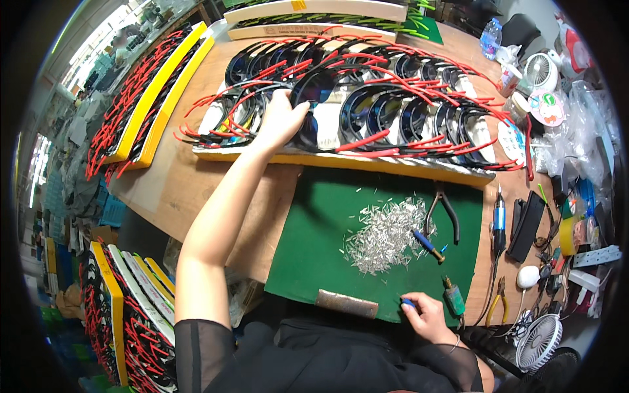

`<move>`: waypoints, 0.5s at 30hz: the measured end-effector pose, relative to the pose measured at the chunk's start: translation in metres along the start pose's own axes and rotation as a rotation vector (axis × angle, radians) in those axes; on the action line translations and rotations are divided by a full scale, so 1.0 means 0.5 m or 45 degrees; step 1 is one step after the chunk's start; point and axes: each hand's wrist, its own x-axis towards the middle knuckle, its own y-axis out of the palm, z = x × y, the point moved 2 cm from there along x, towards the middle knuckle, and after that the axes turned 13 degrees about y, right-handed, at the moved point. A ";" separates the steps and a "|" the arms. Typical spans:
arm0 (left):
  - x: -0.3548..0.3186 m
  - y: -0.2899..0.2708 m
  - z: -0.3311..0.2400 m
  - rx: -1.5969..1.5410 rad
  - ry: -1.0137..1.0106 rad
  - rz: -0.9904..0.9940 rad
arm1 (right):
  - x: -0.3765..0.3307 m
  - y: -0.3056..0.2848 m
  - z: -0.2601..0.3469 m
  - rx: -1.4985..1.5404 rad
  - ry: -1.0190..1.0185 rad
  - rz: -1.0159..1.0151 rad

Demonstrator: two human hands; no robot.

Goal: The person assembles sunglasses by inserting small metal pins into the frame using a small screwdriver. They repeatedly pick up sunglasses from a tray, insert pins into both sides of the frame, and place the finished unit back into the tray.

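I see my left hand [280, 121] stretched far forward over the table [190, 177], resting on a tray [341, 162] packed with dark round lenses [367, 108] and red tubes [367, 139]. The fingers are curled at the rim of one lens [313, 88] near the tray's left part and touch it, but I cannot tell if they really pinch it, because the back of the hand hides the fingertips. This lens stands on its edge, its face turned toward me. The tray's long axis runs from left to right, and the red tubes lie mostly along this axis, with loose ends sticking out at both sides.

My right hand [427, 316] is low, at the near edge of the green mat [314, 223], closed on a small blue tool [407, 302]; only its blue end shows, pointing left.

On the mat, between my hands, is a heap of small silver pins [383, 234], with pliers [440, 213] and a blue screwdriver [428, 245] just beside it. A metal block [346, 304] lies on the mat's near edge. More trays [147, 98] with red tubes stand at the far left. At the right are a white fan [537, 340], a second fan [540, 69], a bottle [490, 36], a white mouse [527, 276] and yellow-handled cutters [496, 301].
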 end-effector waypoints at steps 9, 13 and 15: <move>0.017 0.113 -0.014 0.742 0.220 -0.036 | -0.010 0.011 -0.012 -0.047 -0.281 -0.267; 0.002 0.096 -0.007 0.657 0.293 -0.226 | -0.008 0.009 -0.009 -0.098 -0.322 -0.246; -0.008 0.057 -0.001 0.616 0.408 -0.193 | -0.009 0.011 -0.014 -0.113 -0.332 -0.270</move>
